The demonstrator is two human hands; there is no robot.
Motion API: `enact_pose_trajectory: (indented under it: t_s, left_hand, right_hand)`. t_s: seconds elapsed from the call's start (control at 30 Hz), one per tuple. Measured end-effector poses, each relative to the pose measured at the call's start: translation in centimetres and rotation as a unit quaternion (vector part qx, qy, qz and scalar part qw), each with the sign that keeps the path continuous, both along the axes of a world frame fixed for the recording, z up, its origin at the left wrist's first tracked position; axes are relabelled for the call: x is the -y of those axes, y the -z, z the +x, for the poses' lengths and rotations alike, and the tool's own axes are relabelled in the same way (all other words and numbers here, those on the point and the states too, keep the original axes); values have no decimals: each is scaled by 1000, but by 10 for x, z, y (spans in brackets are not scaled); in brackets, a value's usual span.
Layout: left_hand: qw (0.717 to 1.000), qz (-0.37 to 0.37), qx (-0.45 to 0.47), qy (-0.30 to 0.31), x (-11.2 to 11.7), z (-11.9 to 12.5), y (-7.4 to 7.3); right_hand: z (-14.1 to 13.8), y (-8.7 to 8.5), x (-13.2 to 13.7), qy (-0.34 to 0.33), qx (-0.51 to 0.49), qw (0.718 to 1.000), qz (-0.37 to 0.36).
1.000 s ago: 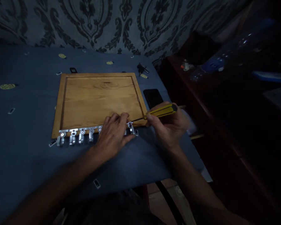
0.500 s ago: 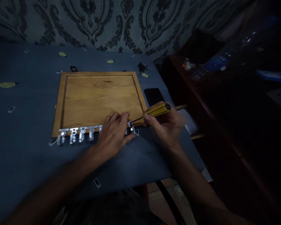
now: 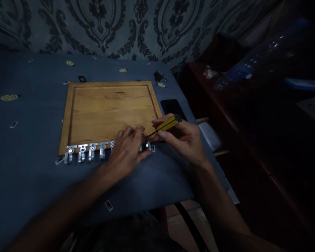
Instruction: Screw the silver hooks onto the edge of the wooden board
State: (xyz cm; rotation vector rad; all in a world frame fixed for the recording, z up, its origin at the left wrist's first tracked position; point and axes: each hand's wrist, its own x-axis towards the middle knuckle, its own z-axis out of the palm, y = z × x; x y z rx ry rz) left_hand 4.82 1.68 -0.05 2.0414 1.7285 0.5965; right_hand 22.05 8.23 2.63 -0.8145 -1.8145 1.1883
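Note:
A square wooden board (image 3: 110,110) lies flat on a blue cloth-covered table (image 3: 28,168). A metal rail of several silver hooks (image 3: 86,151) runs along the board's near edge. My left hand (image 3: 127,152) lies over the rail's right part, fingers curled and pressing it down. My right hand (image 3: 185,140) grips a yellow and black screwdriver (image 3: 168,124) whose tip meets the rail's right end beside my left fingertips. The hooks under my left hand are hidden.
A black phone (image 3: 172,106) lies right of the board. Small dark clips sit at the table's far edge (image 3: 159,76). A white object (image 3: 210,134) lies by the table's right edge. A dark wooden cabinet (image 3: 252,115) with bottles stands to the right. A patterned wall is behind.
My right hand has moved left and nearer the board, tilting the screwdriver more upright over the rail's right end. My left hand has stayed on the rail.

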Motion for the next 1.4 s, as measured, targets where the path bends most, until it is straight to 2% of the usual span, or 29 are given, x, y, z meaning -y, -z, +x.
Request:
enact_pose_trajectory:
  t_s: [0.13, 0.3, 0.4, 0.57, 0.8, 1.17, 1.4]
  left_hand:
    - [1000, 4, 0, -2, 0, -1, 2]
    - [1000, 6, -6, -2, 0, 0, 0]
    - [1000, 1, -2, 0, 0, 1, -1]
    - [1000, 9, 10, 2, 0, 0, -1]
    - [1000, 6, 9, 4, 1, 0, 0]
    - [1000, 0, -11, 4, 1, 0, 0]
    - [1000, 3, -2, 5, 0, 0, 0]
  right_hand:
    - [1, 1, -1, 22, 34, 999, 33]
    - [-5, 22, -2, 154, 48, 978, 134]
    - [-8, 29, -2, 181, 47, 970, 155]
    - [-8, 23, 1, 213, -81, 961, 157]
    - [-3, 26, 1, 183, 22, 973, 141]
    - [-6, 27, 5, 179, 20, 979, 98]
    - [-8, 22, 3, 143, 14, 987, 72]
